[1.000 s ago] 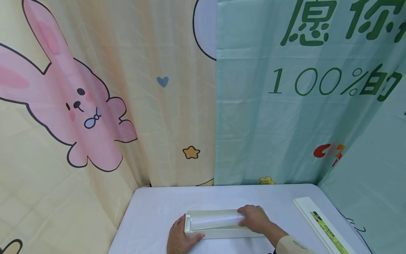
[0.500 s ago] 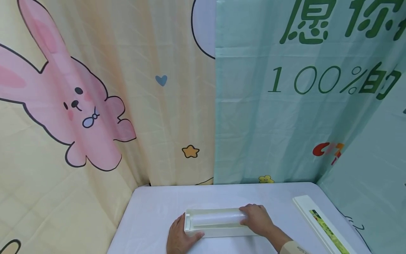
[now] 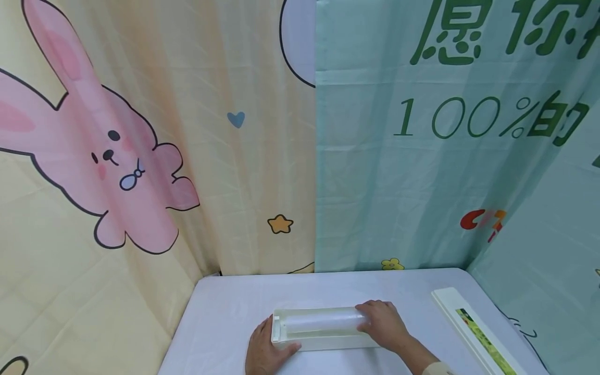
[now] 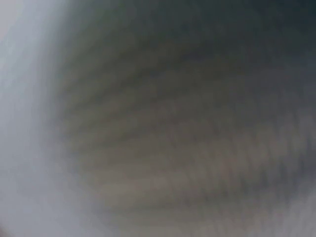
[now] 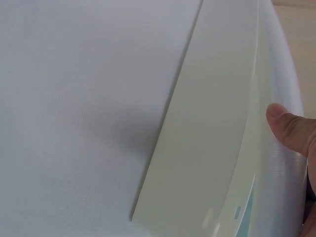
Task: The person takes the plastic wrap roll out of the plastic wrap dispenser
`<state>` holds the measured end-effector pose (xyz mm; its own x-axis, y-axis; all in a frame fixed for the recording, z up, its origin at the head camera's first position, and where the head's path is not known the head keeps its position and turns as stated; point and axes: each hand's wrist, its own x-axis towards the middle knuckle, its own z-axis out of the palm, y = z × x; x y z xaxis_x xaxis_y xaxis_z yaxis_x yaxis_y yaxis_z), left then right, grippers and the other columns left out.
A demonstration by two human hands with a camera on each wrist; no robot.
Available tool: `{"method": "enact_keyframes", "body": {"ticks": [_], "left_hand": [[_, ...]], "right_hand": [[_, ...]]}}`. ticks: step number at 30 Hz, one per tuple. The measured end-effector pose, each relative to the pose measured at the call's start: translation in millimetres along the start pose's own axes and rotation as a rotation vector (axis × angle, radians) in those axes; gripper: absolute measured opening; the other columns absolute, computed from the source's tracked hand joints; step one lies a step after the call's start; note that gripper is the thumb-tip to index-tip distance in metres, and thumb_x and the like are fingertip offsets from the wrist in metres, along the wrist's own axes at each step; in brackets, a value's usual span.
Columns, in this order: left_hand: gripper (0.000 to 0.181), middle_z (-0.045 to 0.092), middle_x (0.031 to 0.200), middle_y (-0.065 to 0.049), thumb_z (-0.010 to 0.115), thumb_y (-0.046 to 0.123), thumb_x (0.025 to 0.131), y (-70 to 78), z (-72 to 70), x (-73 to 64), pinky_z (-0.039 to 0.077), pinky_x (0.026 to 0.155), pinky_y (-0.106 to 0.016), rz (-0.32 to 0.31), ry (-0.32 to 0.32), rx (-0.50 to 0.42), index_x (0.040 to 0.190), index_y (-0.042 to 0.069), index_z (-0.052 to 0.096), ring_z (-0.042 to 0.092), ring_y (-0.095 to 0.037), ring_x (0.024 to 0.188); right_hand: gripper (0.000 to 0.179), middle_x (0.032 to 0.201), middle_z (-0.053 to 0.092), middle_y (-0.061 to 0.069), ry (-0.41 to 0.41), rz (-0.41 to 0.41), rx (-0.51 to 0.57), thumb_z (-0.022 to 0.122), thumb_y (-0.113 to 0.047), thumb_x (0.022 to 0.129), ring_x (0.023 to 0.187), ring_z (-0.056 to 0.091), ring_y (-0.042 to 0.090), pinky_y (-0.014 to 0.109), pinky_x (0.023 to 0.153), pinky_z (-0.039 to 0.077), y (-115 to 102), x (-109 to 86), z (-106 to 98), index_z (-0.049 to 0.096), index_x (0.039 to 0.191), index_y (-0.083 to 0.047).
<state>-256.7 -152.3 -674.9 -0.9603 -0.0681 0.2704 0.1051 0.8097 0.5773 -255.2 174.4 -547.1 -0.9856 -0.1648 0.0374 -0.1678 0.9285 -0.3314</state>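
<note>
A long white box (image 3: pixel 328 342) with an open top lies crosswise near the front of the table. Inside it is a roll of clear plastic film (image 3: pixel 323 320). At the box's left end my left hand (image 3: pixel 266 350) grips it, thumb along the front and fingers at the side. My right hand (image 3: pixel 384 325) holds the roll near its right end, partly covering that end of the box. In the right wrist view the thumb (image 5: pixel 289 128) presses on the shiny film roll (image 5: pixel 281 192), beside the box's pale front wall (image 5: pixel 197 128). The left wrist view is dark and blurred.
A long white lid (image 3: pixel 452 307) with a green and yellow label lies slanted at the table's right side. White cloth covers the table (image 3: pixel 234 297). Behind it hang a cream curtain (image 3: pixel 253 172) with a pink rabbit and a teal curtain (image 3: pixel 356 182) with lettering.
My right hand has shifted slightly to the right, still on the film roll. A slanted edge in front of the roll now looks nearly level. The left hand keeps its place on the box.
</note>
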Motion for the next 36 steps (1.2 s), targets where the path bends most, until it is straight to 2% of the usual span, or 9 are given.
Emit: {"method": "enact_keyframes", "body": {"ticks": [6, 12, 20, 29, 33, 36], "left_hand": [[0.118, 0.064, 0.134, -0.011, 0.075, 0.086, 0.059, 1.0, 0.8, -1.1, 0.048, 0.110, -0.052, -0.026, -0.011, -0.005, 0.145, 0.010, 0.052, 0.058, -0.032, 0.127], [0.120, 0.063, 0.136, -0.011, 0.074, 0.088, 0.059, 2.8, 0.7, -1.7, 0.046, 0.111, -0.054, -0.053, -0.036, 0.005, 0.146, 0.009, 0.050, 0.057, -0.034, 0.129], [0.121, 0.064, 0.136, -0.010, 0.071, 0.091, 0.058, 3.6, 0.9, -0.6, 0.046, 0.112, -0.053, -0.046, -0.027, 0.018, 0.146, 0.011, 0.049, 0.057, -0.033, 0.129], [0.122, 0.063, 0.137, -0.012, 0.073, 0.088, 0.059, 3.9, -0.3, -1.3, 0.046, 0.112, -0.053, -0.051, -0.039, 0.037, 0.147, 0.007, 0.049, 0.056, -0.034, 0.129], [0.120, 0.064, 0.137, -0.011, 0.074, 0.087, 0.059, 3.5, 0.3, -1.2, 0.047, 0.111, -0.052, -0.040, -0.023, 0.032, 0.146, 0.008, 0.050, 0.057, -0.033, 0.129], [0.121, 0.064, 0.136, -0.011, 0.075, 0.087, 0.058, 2.5, 1.4, -1.5, 0.047, 0.111, -0.051, -0.039, -0.015, 0.027, 0.146, 0.008, 0.051, 0.058, -0.032, 0.128]], "right_hand": [[0.043, 0.112, 0.075, 0.002, 0.053, 0.003, 0.029, 0.086, -0.031, 0.079, 0.108, 0.068, 0.025, 0.054, 0.102, 0.048, 5.1, -5.9, -1.6, 0.073, 0.118, -0.017], [0.045, 0.117, 0.075, 0.003, 0.084, 0.063, 0.100, 0.086, -0.031, 0.079, 0.110, 0.068, 0.027, 0.055, 0.099, 0.050, 13.9, -9.5, 2.1, 0.073, 0.120, -0.016], [0.047, 0.121, 0.074, 0.007, 0.165, 0.119, 0.166, 0.087, -0.030, 0.078, 0.112, 0.068, 0.029, 0.059, 0.099, 0.053, 21.9, -19.3, 5.0, 0.073, 0.121, -0.016], [0.049, 0.119, 0.073, 0.015, 0.278, 0.142, 0.148, 0.085, -0.029, 0.081, 0.112, 0.069, 0.036, 0.061, 0.096, 0.054, 37.4, -27.3, 4.2, 0.071, 0.123, -0.009], [0.054, 0.124, 0.070, 0.021, 0.308, 0.202, 0.185, 0.082, -0.031, 0.085, 0.114, 0.067, 0.042, 0.062, 0.094, 0.054, 44.7, -29.8, 3.4, 0.067, 0.129, -0.004], [0.059, 0.130, 0.066, 0.026, 0.317, 0.283, 0.233, 0.079, -0.033, 0.089, 0.118, 0.063, 0.046, 0.062, 0.097, 0.053, 49.8, -32.0, 2.8, 0.062, 0.135, -0.001]]}}
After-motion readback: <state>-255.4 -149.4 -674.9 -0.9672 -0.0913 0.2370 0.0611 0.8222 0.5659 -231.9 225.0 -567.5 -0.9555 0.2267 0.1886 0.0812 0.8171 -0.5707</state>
